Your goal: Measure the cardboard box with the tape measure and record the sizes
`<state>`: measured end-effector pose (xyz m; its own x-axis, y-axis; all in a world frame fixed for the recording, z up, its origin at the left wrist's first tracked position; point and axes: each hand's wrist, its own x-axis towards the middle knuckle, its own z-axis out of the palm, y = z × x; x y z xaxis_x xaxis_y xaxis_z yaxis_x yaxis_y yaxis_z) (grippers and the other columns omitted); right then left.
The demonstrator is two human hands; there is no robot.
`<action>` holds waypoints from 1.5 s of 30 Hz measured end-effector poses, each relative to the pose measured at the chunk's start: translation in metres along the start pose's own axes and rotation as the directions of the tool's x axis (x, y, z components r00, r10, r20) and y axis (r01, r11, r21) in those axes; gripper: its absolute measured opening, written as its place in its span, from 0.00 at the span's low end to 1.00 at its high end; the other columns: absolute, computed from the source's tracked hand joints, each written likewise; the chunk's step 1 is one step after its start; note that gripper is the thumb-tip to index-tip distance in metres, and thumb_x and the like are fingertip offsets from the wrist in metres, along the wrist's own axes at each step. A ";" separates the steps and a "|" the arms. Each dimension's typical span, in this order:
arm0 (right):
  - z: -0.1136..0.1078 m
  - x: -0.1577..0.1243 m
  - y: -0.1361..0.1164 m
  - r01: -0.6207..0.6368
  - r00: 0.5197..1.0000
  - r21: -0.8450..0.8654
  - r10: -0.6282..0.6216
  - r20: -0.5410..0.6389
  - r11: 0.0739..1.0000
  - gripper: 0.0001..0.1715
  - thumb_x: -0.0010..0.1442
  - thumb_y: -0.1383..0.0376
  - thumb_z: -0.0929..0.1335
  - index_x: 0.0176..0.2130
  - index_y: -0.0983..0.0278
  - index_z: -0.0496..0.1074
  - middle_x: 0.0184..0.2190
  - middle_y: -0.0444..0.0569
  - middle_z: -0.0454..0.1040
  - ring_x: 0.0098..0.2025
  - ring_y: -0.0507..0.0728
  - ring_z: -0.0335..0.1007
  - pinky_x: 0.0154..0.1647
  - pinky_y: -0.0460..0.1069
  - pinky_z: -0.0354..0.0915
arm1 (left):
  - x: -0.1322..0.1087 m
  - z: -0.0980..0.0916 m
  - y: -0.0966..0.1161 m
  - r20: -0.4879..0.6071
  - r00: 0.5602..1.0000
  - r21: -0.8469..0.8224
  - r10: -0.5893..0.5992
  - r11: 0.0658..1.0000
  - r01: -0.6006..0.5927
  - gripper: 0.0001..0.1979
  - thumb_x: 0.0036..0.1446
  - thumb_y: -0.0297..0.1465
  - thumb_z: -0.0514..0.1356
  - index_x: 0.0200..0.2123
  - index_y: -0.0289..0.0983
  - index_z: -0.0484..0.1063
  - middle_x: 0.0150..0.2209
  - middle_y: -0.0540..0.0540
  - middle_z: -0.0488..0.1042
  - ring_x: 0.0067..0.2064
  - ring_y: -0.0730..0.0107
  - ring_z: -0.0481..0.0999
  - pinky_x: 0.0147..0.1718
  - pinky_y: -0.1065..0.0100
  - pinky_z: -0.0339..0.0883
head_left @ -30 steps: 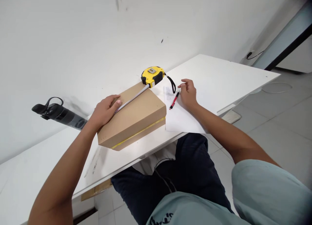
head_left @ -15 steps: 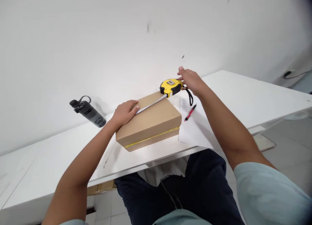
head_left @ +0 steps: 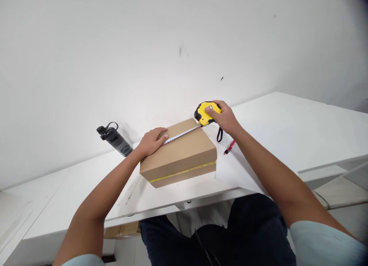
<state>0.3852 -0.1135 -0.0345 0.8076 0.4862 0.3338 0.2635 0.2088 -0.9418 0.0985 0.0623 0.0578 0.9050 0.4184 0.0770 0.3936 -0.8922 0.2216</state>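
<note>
A brown cardboard box [head_left: 184,152] with a yellow band round its side sits on the white table. My left hand [head_left: 151,143] is closed over the box's left edge, its thumb at the end of the pulled-out blade [head_left: 182,134], which runs across the top of the box. At the far right corner, my right hand [head_left: 225,117] grips the yellow and black tape measure [head_left: 205,111], thumb on top of the case. The case is tilted, and its black wrist strap [head_left: 219,134] hangs below my hand.
Left of the box a dark water bottle [head_left: 116,140] stands near the white wall. A red and black pen [head_left: 229,147] lies on a white sheet of paper [head_left: 235,174] to the right, partly hidden by my right forearm. The table's front edge [head_left: 169,210] is close to my lap.
My right hand has gone from loose fingers behind the tape measure to a grip with the thumb on top, and the case has tilted. My left hand stays on the box; the view has shifted slightly.
</note>
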 end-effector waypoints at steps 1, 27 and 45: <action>0.002 -0.004 0.004 0.049 0.998 0.013 -0.048 -0.037 0.999 0.48 0.51 0.34 0.77 0.59 0.58 0.73 0.57 0.55 0.79 0.55 0.64 0.78 0.58 0.61 0.78 | 0.000 0.000 -0.001 -0.002 1.000 -0.002 0.001 1.000 -0.001 0.31 0.72 0.51 0.50 0.69 0.44 0.72 0.71 0.42 0.75 0.70 0.46 0.75 0.72 0.46 0.65; 0.019 -0.039 0.064 0.378 0.902 0.000 -0.368 -0.226 0.926 0.55 0.64 0.33 0.69 0.77 0.52 0.53 0.74 0.61 0.61 0.69 0.69 0.70 0.68 0.69 0.74 | 0.003 -0.003 0.000 0.007 0.999 -0.056 -0.051 0.997 0.051 0.30 0.72 0.51 0.53 0.69 0.44 0.72 0.71 0.44 0.75 0.70 0.48 0.74 0.72 0.48 0.67; 0.029 -0.042 0.069 0.438 0.878 0.124 -0.394 -0.273 0.890 0.66 0.60 0.37 0.75 0.79 0.47 0.40 0.66 0.57 0.69 0.56 0.62 0.77 0.53 0.60 0.81 | 0.002 -0.004 -0.003 -0.004 0.999 -0.035 -0.054 0.998 0.054 0.30 0.73 0.52 0.52 0.69 0.45 0.72 0.70 0.44 0.75 0.68 0.51 0.76 0.69 0.52 0.71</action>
<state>0.3538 -0.0951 -0.1124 0.7494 0.1125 0.6525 0.5228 0.5040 -0.6875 0.0987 0.0663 0.0610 0.8817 0.4668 0.0688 0.4359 -0.8617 0.2595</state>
